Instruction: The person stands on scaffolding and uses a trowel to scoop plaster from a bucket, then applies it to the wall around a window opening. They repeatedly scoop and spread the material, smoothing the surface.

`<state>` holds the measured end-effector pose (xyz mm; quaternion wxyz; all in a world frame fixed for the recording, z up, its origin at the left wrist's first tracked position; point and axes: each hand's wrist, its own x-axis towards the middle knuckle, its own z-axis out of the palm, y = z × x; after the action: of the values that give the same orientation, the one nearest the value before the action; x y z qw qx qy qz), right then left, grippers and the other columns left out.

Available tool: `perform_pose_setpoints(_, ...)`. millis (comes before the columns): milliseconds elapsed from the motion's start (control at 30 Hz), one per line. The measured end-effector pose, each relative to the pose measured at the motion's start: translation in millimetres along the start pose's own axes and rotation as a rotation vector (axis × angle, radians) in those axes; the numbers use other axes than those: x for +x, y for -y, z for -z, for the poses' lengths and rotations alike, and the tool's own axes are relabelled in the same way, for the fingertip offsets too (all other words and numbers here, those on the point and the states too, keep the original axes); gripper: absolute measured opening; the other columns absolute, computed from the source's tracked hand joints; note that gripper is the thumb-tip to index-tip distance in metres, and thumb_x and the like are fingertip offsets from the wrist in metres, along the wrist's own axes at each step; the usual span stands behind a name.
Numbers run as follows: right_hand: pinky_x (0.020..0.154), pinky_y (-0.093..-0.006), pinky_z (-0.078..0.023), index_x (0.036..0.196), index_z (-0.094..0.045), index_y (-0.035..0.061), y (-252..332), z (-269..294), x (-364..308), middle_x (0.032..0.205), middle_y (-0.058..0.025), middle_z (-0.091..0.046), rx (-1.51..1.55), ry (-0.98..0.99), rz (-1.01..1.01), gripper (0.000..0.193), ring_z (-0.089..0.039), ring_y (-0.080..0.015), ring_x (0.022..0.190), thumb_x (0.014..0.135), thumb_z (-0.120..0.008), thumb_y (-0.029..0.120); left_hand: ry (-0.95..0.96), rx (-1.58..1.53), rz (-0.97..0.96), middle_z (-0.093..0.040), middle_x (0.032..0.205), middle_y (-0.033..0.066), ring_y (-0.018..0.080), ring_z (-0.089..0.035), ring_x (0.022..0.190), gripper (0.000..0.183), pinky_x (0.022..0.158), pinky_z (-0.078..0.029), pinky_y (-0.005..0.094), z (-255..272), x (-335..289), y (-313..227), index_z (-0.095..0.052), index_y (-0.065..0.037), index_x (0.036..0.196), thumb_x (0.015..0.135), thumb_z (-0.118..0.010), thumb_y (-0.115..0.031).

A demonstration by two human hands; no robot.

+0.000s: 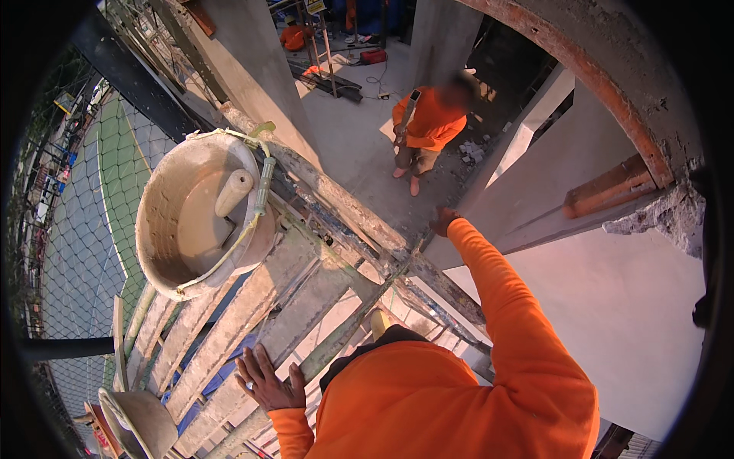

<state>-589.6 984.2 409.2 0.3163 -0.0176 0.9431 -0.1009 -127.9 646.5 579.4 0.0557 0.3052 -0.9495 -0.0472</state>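
Note:
My left hand (pixel 267 379) lies on the scaffold planks (pixel 222 336) with its fingers spread, holding nothing. At the end of my outstretched orange sleeve, my right hand (pixel 445 220) is curled near a scaffold bar (pixel 420 246); what its fingers close on is hidden. A large mortar-stained bucket (pixel 164 264) stands on the planks ahead of my left hand. Inside it lean a tool with a pale cylindrical handle (pixel 233 193) and some greyish material at the bottom. The bucket's wire bail has a green grip (pixel 264 187).
Down on the floor a person in orange (pixel 434 122) holds a long tool. Another person (pixel 293 36) is farther back. Rusty scaffold pipes (pixel 344 203) run alongside the planks. Netting (pixel 84 229) hangs at left; a second container (pixel 153 421) is at lower left. A concrete wall (pixel 596 306) stands right.

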Motion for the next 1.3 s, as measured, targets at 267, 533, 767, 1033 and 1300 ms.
perform_pose_setpoints(267, 0.122, -0.0446, -0.039, 0.164, -0.031, 0.0079, 16.8, 34.2, 20.7, 0.162, -0.0249, -0.043, 0.259, -0.223, -0.02, 0.089, -0.045, -0.0404, 0.148, 0.092, -0.071, 0.042, -0.018, 0.001, -0.016, -0.038, 0.166, 0.0193, 0.0419, -0.026, 0.157, 0.078, 0.127, -0.011, 0.0573, -2.0, -0.2, 2.0, -0.046, -0.008, 0.159, 0.094, -0.059, -0.049)
perform_pose_setpoints(533, 0.123, -0.0436, -0.038, 0.163, -0.028, 0.0029, 56.9, 89.2, 38.5, 0.161, -0.0258, -0.042, 0.521, -0.446, 0.057, 0.096, -0.043, -0.0403, 0.149, 0.09, -0.077, 0.04, -0.033, -0.004, -0.028, -0.037, 0.167, 0.0186, 0.0419, -0.026, 0.157, 0.079, 0.127, -0.011, 0.0577, -1.4, 0.8, 1.7, -0.046, -0.01, 0.159, 0.094, -0.058, -0.052)
perform_pose_setpoints(767, 0.12, -0.0467, -0.042, 0.165, -0.022, 0.0082, 59.5, 102.1, 79.7, 0.165, -0.0267, -0.031, 0.423, -0.594, 0.058, 0.103, -0.042, -0.0433, 0.148, 0.088, -0.081, 0.041, -0.012, -0.009, 0.005, -0.037, 0.167, 0.0181, 0.0423, -0.026, 0.157, 0.078, 0.127, -0.011, 0.0591, 0.5, 1.8, 0.3, -0.046, -0.009, 0.158, 0.094, -0.058, -0.052)
perform_pose_setpoints(1033, 0.122, -0.0429, -0.039, 0.163, -0.024, 0.0016, 61.7, 102.3, 86.8, 0.159, -0.0246, -0.044, 0.551, -0.887, 0.131, 0.122, -0.046, -0.038, 0.146, 0.073, -0.095, 0.043, -0.003, -0.015, 0.004, -0.038, 0.166, 0.0187, 0.0431, -0.026, 0.157, 0.078, 0.127, -0.011, 0.0589, 0.6, 4.0, -0.5, -0.047, -0.009, 0.158, 0.095, -0.056, -0.055)
perform_pose_setpoints(1300, 0.101, -0.0367, -0.054, 0.146, -0.048, 0.0062, 65.4, 88.9, 73.3, 0.127, -0.01, -0.068, 0.873, -0.491, 0.473, 0.071, -0.067, -0.0249, 0.116, 0.086, -0.083, 0.019, 0.015, 0.037, -0.018, -0.038, 0.166, 0.0196, 0.0427, -0.026, 0.157, 0.078, 0.127, -0.012, 0.0579, -1.7, 3.0, 0.9, -0.046, -0.006, 0.158, 0.096, -0.055, -0.053)
